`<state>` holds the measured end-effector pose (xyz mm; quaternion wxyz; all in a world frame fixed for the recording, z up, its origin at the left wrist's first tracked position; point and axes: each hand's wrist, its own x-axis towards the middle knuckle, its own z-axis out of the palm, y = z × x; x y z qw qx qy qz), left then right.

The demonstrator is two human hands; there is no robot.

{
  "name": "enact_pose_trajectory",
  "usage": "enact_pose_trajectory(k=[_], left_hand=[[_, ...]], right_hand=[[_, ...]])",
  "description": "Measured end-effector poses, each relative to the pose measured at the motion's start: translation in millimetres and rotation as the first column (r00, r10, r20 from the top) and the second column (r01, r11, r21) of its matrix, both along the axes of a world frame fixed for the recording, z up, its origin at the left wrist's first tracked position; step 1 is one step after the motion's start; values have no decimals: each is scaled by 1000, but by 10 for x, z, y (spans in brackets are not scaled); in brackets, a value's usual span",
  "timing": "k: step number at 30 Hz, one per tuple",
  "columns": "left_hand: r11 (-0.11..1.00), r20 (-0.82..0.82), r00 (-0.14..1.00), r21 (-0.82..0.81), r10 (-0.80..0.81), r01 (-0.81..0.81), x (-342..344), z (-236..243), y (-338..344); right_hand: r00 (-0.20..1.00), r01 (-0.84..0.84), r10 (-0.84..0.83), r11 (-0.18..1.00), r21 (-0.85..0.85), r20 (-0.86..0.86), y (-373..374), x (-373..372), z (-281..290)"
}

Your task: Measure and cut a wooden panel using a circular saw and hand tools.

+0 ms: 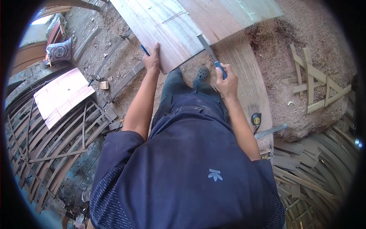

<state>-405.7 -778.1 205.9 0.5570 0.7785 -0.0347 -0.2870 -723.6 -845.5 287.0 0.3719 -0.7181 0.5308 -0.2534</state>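
My left hand [152,61] grips the near left corner of a large wooden panel [160,32], with the thumb on its top face. A slim blue stick, perhaps a pen [145,50], juts out beside those fingers. In my right hand [228,81] is a blue-handled tool with a long, flat metal blade [207,47]. The blade points away from me, its tip over the panel's near edge. Pale, rough lines mark the panel's surface. Whether the blade touches the wood I cannot tell.
A wide plank [244,72] runs along my right side, with a tape measure [256,118] and a metal strip [271,131] near it. Sawdust surrounds a lattice of nailed slats [324,80]. At left, a smaller panel [63,95] lies on stacked slats near a filled sack [60,50].
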Motion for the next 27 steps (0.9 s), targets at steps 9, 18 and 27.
enact_pose_trajectory(k=[9,18,27], left_hand=[[1000,47,999,-2,-3,4,-29,-3,5],[1000,-7,1000,22,-11,11,-66,121,-12],[937,618,717,315,-323,151,-142,667,-362]], right_hand=[[1000,9,-8,999,-43,26,-36,-15,-50],[977,-98,98,995,-9,189,-537,241,-2],[884,251,-312,945,210,347,-445,-892,344]])
